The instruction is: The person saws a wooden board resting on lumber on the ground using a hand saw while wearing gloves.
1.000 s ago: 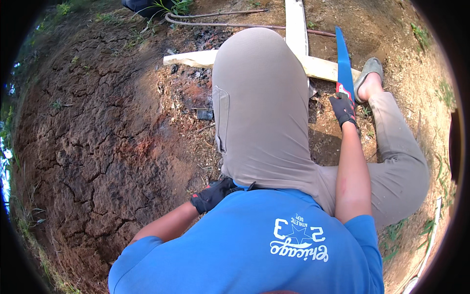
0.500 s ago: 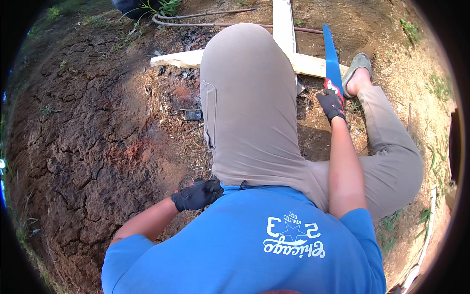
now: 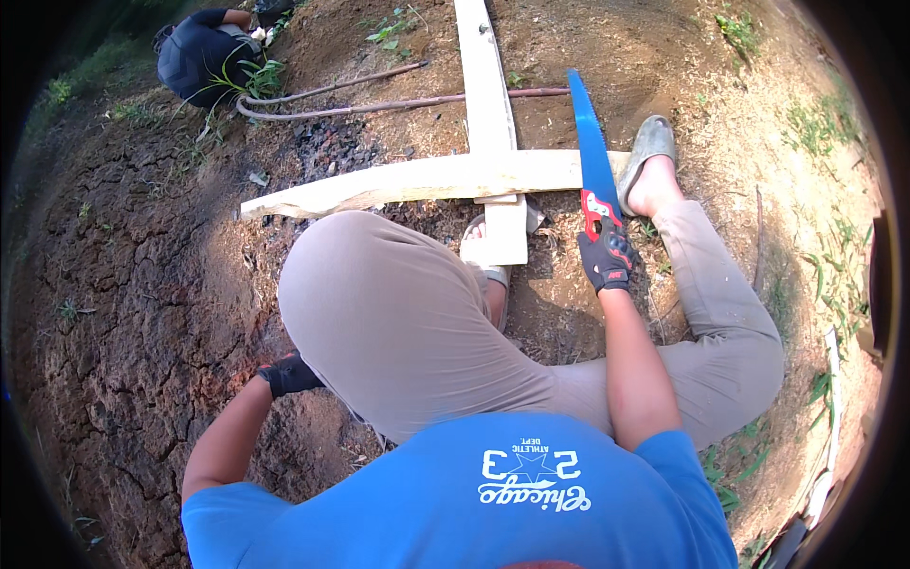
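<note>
No packages, labels, signs or screens anywhere on the bare, cracked earth (image 3: 123,313).

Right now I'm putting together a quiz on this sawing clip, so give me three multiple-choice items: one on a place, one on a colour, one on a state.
1. Where does the saw blade lie?
A. across the pale plank, near its right end
B. flat on the cracked soil at the left
C. on the pipes

2. What colour is the saw blade?
A. yellow
B. blue
C. white

3. What is the right hand doing?
A. hanging open above the ground
B. resting on the knee
C. closed on the saw handle

Answers:
1 A, the blade crosses the plank beside the sandalled foot.
2 B, the blade is blue with a red and black handle.
3 C, the gloved fingers wrap the handle, while the left hand sits by the thigh.
</note>
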`<state>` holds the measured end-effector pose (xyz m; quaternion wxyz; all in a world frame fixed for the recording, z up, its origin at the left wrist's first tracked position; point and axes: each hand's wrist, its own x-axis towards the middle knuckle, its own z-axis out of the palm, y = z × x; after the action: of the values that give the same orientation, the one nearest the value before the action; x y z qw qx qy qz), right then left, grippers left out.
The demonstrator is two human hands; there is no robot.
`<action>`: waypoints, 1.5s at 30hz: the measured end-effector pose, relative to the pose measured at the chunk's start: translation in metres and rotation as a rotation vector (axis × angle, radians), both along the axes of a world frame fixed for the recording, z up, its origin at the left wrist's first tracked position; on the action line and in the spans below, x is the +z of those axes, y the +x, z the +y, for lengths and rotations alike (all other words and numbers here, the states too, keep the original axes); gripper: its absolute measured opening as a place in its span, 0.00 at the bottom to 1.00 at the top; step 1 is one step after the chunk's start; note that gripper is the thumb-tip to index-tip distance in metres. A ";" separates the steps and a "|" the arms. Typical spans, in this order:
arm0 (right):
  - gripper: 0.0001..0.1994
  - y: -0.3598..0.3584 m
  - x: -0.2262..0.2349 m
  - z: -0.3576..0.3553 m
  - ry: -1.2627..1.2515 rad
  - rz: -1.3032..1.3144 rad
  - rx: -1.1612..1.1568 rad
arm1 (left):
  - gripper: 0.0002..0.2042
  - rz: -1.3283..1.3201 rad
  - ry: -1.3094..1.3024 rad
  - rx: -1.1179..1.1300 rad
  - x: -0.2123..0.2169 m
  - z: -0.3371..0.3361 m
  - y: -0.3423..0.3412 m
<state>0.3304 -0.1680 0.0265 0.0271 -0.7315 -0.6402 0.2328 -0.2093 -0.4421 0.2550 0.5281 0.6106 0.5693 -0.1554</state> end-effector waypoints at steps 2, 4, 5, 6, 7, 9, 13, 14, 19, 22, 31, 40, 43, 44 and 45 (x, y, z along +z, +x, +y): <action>0.40 -0.003 -0.019 -0.015 0.078 -0.107 0.011 | 0.25 0.019 0.187 0.233 -0.008 0.060 -0.039; 0.39 -0.004 -0.028 -0.020 0.098 -0.181 0.039 | 0.24 -0.072 0.358 0.308 -0.039 0.136 -0.038; 0.39 0.000 -0.041 -0.023 0.135 -0.220 0.031 | 0.24 -0.051 0.462 0.060 -0.045 0.193 -0.006; 0.37 0.009 -0.059 -0.024 0.203 -0.233 0.032 | 0.25 -0.025 0.543 0.066 -0.045 0.231 0.033; 0.37 0.013 -0.058 -0.024 0.185 -0.241 0.033 | 0.27 0.006 0.621 0.089 -0.053 0.257 0.066; 0.37 0.003 -0.053 -0.014 0.172 -0.224 0.060 | 0.33 0.250 0.866 -0.242 -0.081 0.303 0.108; 0.39 -0.002 -0.063 -0.008 0.256 -0.189 0.047 | 0.43 0.206 0.890 -0.164 -0.165 0.360 0.187; 0.42 -0.001 -0.068 -0.008 0.304 -0.212 0.056 | 0.45 0.207 0.892 -0.183 -0.172 0.363 0.195; 0.45 -0.014 -0.058 0.005 0.277 -0.292 0.081 | 0.52 0.224 0.887 -0.216 -0.188 0.354 0.203; 0.38 -0.010 -0.059 0.012 0.198 -0.140 -0.124 | 0.50 0.175 0.912 -0.254 -0.187 0.360 0.207; 0.24 -0.050 0.021 0.050 0.150 0.782 -0.365 | 0.48 0.238 0.876 -0.265 -0.194 0.356 0.201; 0.21 -0.086 0.003 0.063 -0.009 1.038 -0.427 | 0.40 0.299 0.802 -0.110 -0.187 0.371 0.174; 0.23 -0.077 -0.019 0.061 -0.065 0.997 -0.459 | 0.35 0.536 0.697 -0.019 -0.157 0.386 0.124; 0.23 -0.075 -0.016 0.058 -0.096 1.033 -0.439 | 0.35 0.569 0.620 0.031 -0.153 0.389 0.107; 0.23 -0.073 -0.013 0.057 -0.123 1.068 -0.421 | 0.36 0.598 0.545 0.078 -0.151 0.392 0.093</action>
<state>0.2574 -0.1110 0.0135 0.3499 -0.6245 -0.3636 0.5961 -0.1159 -0.0504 0.1045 0.1638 0.6342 0.7407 -0.1495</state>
